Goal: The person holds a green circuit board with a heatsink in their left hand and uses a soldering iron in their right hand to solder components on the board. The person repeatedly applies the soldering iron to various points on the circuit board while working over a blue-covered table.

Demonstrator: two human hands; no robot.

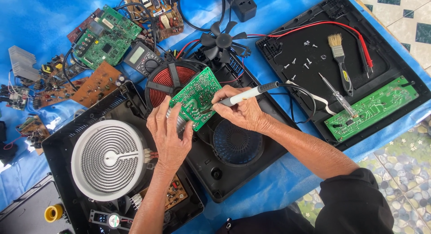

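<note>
Gripping a green circuit board (196,97) from below, the left hand (168,135) tilts it while the right hand (240,110) pinches a soldering iron (251,93) pen-style against it.

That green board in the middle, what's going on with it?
A person sits over a blue sheet strewn with electronics. The left hand holds a green circuit board tilted up above an opened black cooker. The right hand holds a soldering iron like a pen, its tip at the board's edge. A red copper coil and a black fan lie just behind, a multimeter beside them. To the right, a brush and screwdriver rest in another black shell.
</note>
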